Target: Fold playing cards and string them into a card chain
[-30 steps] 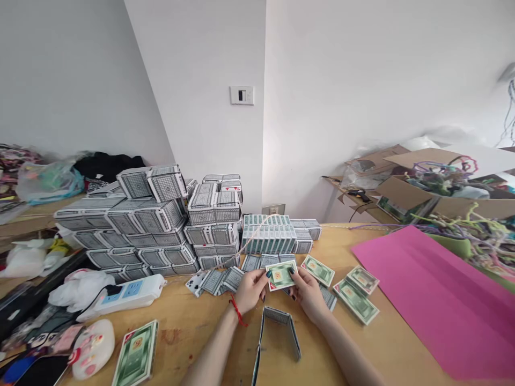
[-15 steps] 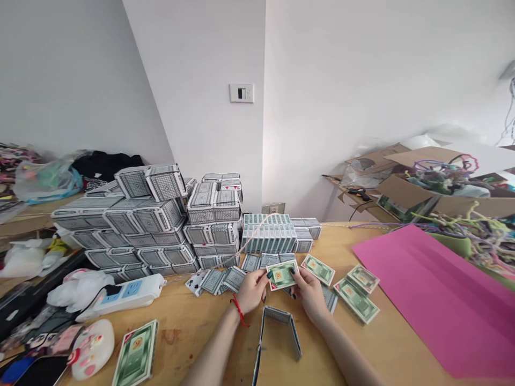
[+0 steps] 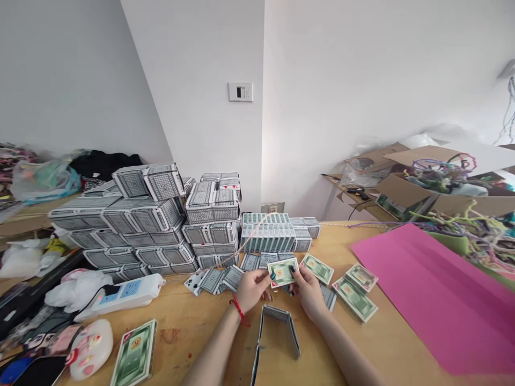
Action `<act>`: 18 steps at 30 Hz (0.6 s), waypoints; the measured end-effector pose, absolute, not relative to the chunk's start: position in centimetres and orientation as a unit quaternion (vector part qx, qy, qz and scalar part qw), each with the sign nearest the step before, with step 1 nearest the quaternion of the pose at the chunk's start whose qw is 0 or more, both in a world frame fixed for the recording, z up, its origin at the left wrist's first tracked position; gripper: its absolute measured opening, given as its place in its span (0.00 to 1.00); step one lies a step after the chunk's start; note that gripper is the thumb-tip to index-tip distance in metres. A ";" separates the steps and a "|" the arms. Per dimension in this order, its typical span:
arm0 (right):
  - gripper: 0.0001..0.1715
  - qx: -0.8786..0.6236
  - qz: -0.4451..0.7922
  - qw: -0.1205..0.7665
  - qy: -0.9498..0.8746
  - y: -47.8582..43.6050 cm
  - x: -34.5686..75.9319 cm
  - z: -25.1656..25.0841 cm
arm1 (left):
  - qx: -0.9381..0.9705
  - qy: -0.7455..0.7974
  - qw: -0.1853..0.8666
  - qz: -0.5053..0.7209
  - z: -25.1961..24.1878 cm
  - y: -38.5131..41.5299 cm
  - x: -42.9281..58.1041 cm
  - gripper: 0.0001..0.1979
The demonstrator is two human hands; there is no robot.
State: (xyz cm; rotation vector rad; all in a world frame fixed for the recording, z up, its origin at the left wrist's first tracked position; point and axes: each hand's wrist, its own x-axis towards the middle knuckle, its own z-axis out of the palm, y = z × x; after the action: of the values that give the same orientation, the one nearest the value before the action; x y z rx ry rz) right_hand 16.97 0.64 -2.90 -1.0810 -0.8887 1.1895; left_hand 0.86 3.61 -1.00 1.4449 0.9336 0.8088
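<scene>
the left hand (image 3: 251, 289) and right hand (image 3: 309, 292) grip a green banknote-printed card pack (image 3: 282, 272) over the wooden table (image 3: 193, 335), near stacked grey card boxes (image 3: 161, 225).

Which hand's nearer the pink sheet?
Right hand. It grips the right side of the green-printed deck, facing the pink sheet; the left hand is farther, on the deck's opposite side.

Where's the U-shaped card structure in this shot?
In the head view, the U-shaped card structure stands on the wooden table, directly below the left hand and right hand in the frame.
</scene>
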 end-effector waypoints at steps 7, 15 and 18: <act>0.29 -0.464 0.508 0.626 -0.368 0.4 17.0 -2.5 | 0.621 0.386 0.609 0.308 -0.5 3.6 0.3 0.18; 0.33 -0.467 0.518 0.623 -0.354 0.5 17.1 -2.7 | 0.613 0.368 0.636 0.289 -0.6 3.9 0.0 0.18; 0.32 -0.466 0.524 0.623 -0.345 0.6 17.1 -2.7 | 0.611 0.358 0.646 0.285 -0.6 4.0 -0.2 0.18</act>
State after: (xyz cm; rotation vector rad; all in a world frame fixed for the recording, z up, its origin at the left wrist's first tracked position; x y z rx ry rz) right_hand 17.07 0.57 -2.66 -1.0711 -0.7919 1.2043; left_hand -0.16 4.01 -0.63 1.3891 0.8145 0.6477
